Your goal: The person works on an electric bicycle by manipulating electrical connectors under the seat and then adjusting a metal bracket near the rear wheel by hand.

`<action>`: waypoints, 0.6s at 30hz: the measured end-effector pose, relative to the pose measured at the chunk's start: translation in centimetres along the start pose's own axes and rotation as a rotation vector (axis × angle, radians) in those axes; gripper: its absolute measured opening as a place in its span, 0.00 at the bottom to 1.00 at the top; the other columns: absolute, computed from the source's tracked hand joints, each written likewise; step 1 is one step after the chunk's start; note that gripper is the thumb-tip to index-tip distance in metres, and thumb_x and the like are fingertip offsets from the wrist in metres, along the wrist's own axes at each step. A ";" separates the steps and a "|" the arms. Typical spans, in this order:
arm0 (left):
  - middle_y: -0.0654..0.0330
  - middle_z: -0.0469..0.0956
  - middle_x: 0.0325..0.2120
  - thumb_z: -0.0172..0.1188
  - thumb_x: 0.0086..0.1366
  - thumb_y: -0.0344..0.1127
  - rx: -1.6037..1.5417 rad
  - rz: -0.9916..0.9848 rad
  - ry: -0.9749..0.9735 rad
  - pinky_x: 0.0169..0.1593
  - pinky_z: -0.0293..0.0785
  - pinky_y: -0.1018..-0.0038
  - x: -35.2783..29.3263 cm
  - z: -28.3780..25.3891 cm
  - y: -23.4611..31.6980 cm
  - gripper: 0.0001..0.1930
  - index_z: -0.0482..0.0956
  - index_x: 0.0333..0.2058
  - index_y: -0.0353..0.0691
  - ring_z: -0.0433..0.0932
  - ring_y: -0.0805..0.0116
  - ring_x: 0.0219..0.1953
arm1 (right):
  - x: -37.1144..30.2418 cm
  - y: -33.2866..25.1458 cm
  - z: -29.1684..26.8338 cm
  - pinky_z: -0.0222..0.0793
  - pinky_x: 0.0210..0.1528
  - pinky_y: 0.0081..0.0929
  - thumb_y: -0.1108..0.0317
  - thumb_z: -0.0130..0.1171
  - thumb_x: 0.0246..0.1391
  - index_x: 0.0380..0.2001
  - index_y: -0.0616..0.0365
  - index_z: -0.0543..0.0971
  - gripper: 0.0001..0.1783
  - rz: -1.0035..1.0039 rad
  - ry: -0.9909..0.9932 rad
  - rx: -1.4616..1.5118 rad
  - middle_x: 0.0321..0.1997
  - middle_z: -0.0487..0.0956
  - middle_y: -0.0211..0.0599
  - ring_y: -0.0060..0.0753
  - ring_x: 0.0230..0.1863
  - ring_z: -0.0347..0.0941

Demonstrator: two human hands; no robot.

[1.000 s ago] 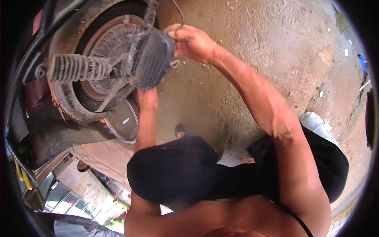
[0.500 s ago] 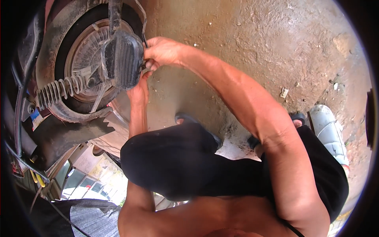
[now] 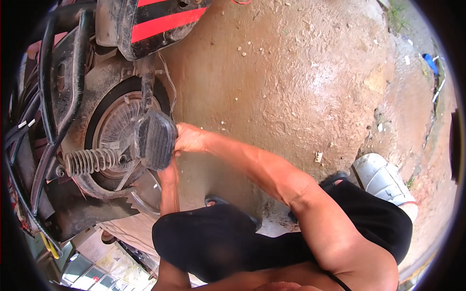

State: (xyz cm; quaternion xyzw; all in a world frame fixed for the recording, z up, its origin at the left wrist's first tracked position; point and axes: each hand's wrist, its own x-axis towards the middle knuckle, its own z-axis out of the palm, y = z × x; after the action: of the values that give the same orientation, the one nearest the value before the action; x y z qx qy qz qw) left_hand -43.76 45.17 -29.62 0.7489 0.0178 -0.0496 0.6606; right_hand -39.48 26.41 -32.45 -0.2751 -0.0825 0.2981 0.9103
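Observation:
My right hand is at the right edge of a dusty black ribbed cover beside a vehicle wheel. Its fingers are curled in toward the back of the cover, and what they hold is hidden. My left hand reaches up from below to the cover's lower right edge; its fingers are out of sight behind the cover and my right hand. The wheel has a dusty spoked hub and a black tyre. A coil spring lies across its lower left. A thin cable runs down toward the cover.
Black tubular bars stand left of the wheel. Above it is a black body part with red stripes. Wet brown ground spreads to the right. A white cylindrical container lies by my right knee, and a bent dark mudguard sits below the wheel.
The view has shifted, so the wheel and hands appear lower and the striped body part shows above. Both hands stay at the cover's right edge; the fingers seen there before are now mostly hidden.

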 end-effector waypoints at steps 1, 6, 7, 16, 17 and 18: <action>0.57 0.77 0.44 0.58 0.70 0.28 -0.092 -0.004 -0.016 0.48 0.73 0.69 -0.1 0.5 0.8 0.12 0.77 0.51 0.32 0.75 0.65 0.43 | 0.1 -0.2 0.3 0.74 0.32 0.23 0.73 0.71 0.51 0.34 0.57 0.86 0.06 -0.025 0.022 -0.031 0.29 0.84 0.27 0.22 0.28 0.76; 0.57 0.77 0.40 0.61 0.70 0.33 -0.037 -0.021 0.021 0.46 0.73 0.68 0.3 1.0 1.9 0.12 0.78 0.48 0.33 0.74 0.64 0.39 | 0.1 0.8 1.5 0.74 0.32 0.24 0.73 0.68 0.55 0.33 0.55 0.85 0.03 -0.064 0.117 0.071 0.29 0.83 0.27 0.22 0.28 0.77; 0.57 0.77 0.43 0.61 0.70 0.35 -0.069 -0.048 0.011 0.47 0.74 0.67 0.5 0.6 1.7 0.15 0.77 0.50 0.33 0.75 0.64 0.41 | 0.1 0.9 1.6 0.74 0.32 0.24 0.73 0.68 0.55 0.33 0.55 0.85 0.03 -0.068 0.116 0.067 0.29 0.83 0.27 0.22 0.28 0.77; 0.60 0.77 0.52 0.59 0.70 0.35 -0.114 -0.019 -0.025 0.52 0.73 0.69 0.1 -2.9 -1.3 0.18 0.75 0.56 0.36 0.76 0.67 0.51 | -0.5 0.0 3.5 0.72 0.31 0.23 0.77 0.68 0.52 0.35 0.55 0.84 0.07 -0.062 0.089 0.374 0.31 0.82 0.25 0.21 0.28 0.76; 0.56 0.75 0.57 0.60 0.70 0.33 -0.092 -0.056 0.042 0.57 0.74 0.65 -0.2 -3.0 -1.5 0.22 0.73 0.60 0.34 0.75 0.62 0.56 | -0.5 0.3 3.6 0.72 0.31 0.23 0.77 0.68 0.52 0.35 0.55 0.84 0.07 -0.068 0.087 0.363 0.31 0.82 0.25 0.21 0.28 0.76; 0.56 0.75 0.57 0.60 0.70 0.33 -0.099 -0.045 0.039 0.57 0.74 0.65 -0.3 -3.3 -1.6 0.22 0.73 0.60 0.34 0.75 0.62 0.56 | -0.5 0.5 3.6 0.72 0.31 0.23 0.77 0.67 0.53 0.36 0.56 0.83 0.07 -0.072 0.110 0.319 0.31 0.82 0.25 0.21 0.29 0.76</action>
State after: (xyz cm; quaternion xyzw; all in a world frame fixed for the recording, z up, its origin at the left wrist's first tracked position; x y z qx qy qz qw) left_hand -44.05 48.64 -30.75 0.7155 0.0498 -0.0489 0.6951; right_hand -41.28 28.02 -29.73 -0.1399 0.0059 0.2590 0.9557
